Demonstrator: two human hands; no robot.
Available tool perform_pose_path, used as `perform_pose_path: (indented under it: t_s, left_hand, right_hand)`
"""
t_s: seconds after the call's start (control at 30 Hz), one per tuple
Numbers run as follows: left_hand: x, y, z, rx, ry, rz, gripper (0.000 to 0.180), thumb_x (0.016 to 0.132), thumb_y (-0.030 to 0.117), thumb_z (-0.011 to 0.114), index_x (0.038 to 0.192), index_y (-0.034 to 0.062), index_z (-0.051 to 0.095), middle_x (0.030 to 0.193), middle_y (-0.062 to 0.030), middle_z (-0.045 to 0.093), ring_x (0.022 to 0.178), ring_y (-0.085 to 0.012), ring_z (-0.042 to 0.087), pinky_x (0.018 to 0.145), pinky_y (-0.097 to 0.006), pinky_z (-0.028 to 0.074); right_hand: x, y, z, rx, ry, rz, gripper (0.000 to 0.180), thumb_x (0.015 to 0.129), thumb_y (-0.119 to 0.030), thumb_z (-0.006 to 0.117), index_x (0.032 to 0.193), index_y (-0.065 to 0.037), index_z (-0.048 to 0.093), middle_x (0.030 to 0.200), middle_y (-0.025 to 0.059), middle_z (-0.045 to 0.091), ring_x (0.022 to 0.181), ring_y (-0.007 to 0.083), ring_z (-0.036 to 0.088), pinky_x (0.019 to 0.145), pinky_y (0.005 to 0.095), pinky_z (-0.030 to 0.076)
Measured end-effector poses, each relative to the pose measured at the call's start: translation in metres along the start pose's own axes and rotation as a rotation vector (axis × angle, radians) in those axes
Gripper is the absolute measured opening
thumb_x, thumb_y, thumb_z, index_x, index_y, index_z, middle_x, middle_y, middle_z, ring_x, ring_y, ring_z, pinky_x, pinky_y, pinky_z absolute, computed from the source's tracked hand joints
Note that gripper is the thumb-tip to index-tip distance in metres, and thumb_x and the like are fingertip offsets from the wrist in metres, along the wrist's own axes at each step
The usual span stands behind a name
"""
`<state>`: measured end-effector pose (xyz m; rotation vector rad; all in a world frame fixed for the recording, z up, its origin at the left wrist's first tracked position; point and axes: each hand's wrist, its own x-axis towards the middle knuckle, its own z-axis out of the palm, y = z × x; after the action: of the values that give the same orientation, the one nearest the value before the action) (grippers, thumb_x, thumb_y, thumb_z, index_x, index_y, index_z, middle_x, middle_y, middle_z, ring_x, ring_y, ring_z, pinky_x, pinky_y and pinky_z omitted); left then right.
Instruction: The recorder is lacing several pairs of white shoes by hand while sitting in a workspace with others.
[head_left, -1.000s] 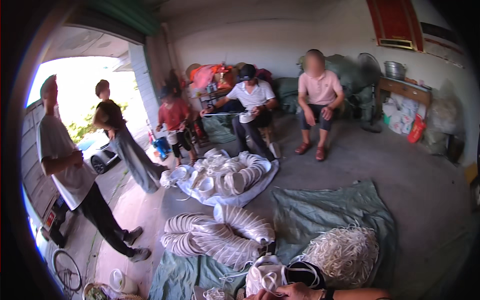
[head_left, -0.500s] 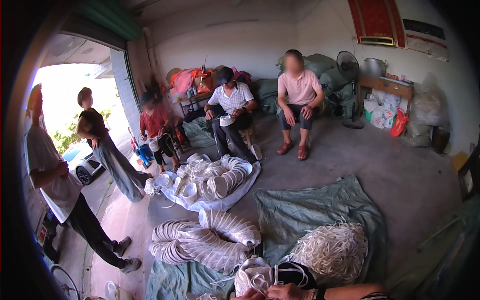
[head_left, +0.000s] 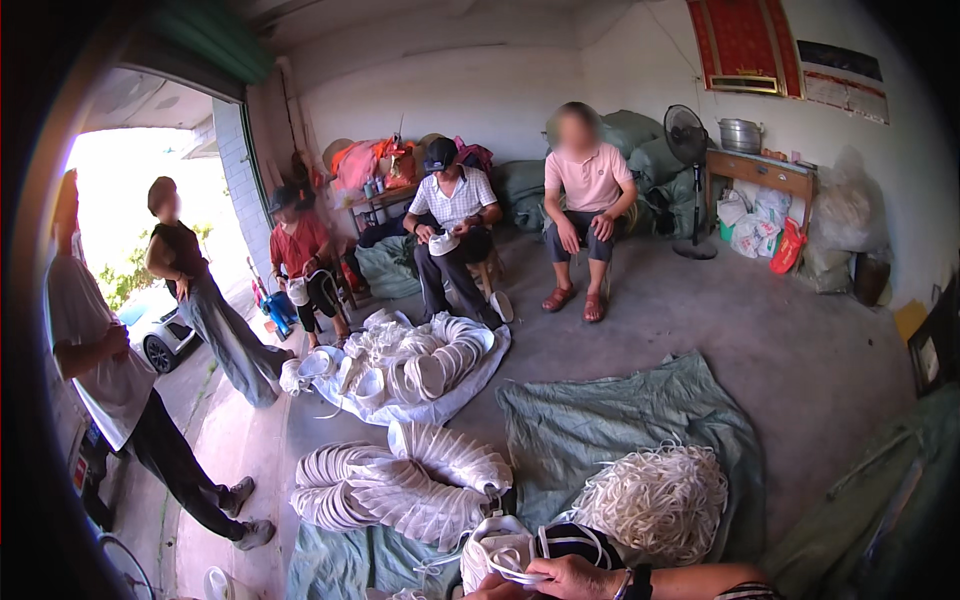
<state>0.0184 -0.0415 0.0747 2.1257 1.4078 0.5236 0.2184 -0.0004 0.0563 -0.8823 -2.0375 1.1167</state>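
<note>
At the bottom edge a white shoe upper [head_left: 480, 556] sits in front of me, with a white shoelace [head_left: 512, 573] looped across it. My right hand [head_left: 577, 578] is closed, thumb and fingers pinching the lace beside the upper. Only part of my left hand [head_left: 497, 590] shows at the lower edge; its fingers are bent against the upper below the lace, and what they grip is hidden. Dark cloth with white bands [head_left: 584, 541] lies just beyond my right hand. A heap of loose white laces [head_left: 655, 500] rests on a green sheet [head_left: 600, 405] at the right.
Nested white uppers [head_left: 405, 485] curve in rows ahead of me. Farther off, more uppers lie on a white sheet [head_left: 455, 405]. Two seated people handle white uppers; another sits with hands on knees. Two people stand at the left. A standing fan [head_left: 688, 135] is at the back.
My right hand has lifted slightly and moved a little left, with the lace now stretched in a loop from its fingers. The whole view has shifted slightly.
</note>
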Motion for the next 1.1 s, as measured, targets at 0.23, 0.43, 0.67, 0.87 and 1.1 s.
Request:
perform_pose_path:
  t_s: [0.23,0.43,0.67,0.87,1.1]
  left_hand:
    - [-0.006,0.0,0.014,0.012,0.188,0.122,0.019,0.079,0.031,0.068,0.088,0.0141,0.065,0.079,-0.0097,0.064,0.063,-0.0276,0.063,0.056,-0.036,0.049]
    - [-0.008,0.002,0.018,0.1,0.263,0.168,0.018,0.078,0.031,0.069,0.086,0.0151,0.066,0.077,-0.0096,0.061,0.06,-0.0293,0.06,0.053,-0.039,0.047]
    - [-0.008,0.004,0.02,0.177,0.31,0.23,0.013,0.076,0.026,0.068,0.081,0.0151,0.063,0.077,-0.008,0.057,0.065,-0.0282,0.057,0.055,-0.04,0.046]
    - [-0.013,0.006,0.029,0.252,0.302,0.198,0.012,0.076,0.024,0.066,0.083,0.0155,0.061,0.081,-0.007,0.056,0.072,-0.0281,0.056,0.061,-0.041,0.045]
    - [-0.016,0.011,0.025,0.332,0.347,0.248,0.013,0.077,0.024,0.065,0.086,0.0154,0.061,0.084,-0.0071,0.056,0.073,-0.0285,0.056,0.062,-0.041,0.045]
  right_hand:
    - [0.003,0.002,0.001,0.118,0.004,0.028,0.016,0.085,-0.014,0.056,0.097,-0.004,0.055,0.07,0.0148,0.061,0.07,0.0264,0.064,0.061,0.033,0.047]
    - [0.011,-0.003,-0.013,0.352,-0.071,0.094,0.014,0.089,-0.015,0.053,0.089,-0.001,0.055,0.065,0.0,0.057,0.062,0.0081,0.053,0.06,0.0254,0.044]
    - [0.017,-0.02,-0.03,0.666,-0.092,0.266,0.021,0.091,-0.026,0.054,0.086,-0.006,0.057,0.066,-0.0013,0.057,0.048,0.0027,0.042,0.044,0.0178,0.032]
    - [0.028,-0.037,-0.047,0.875,-0.041,0.262,0.025,0.093,-0.029,0.052,0.086,-0.006,0.057,0.062,-0.0003,0.053,0.045,0.0029,0.04,0.041,0.017,0.03]
    - [0.052,-0.069,-0.06,0.938,-0.039,0.205,0.029,0.094,-0.028,0.049,0.082,-0.004,0.057,0.058,-0.001,0.048,0.047,0.0027,0.039,0.04,0.0177,0.028]
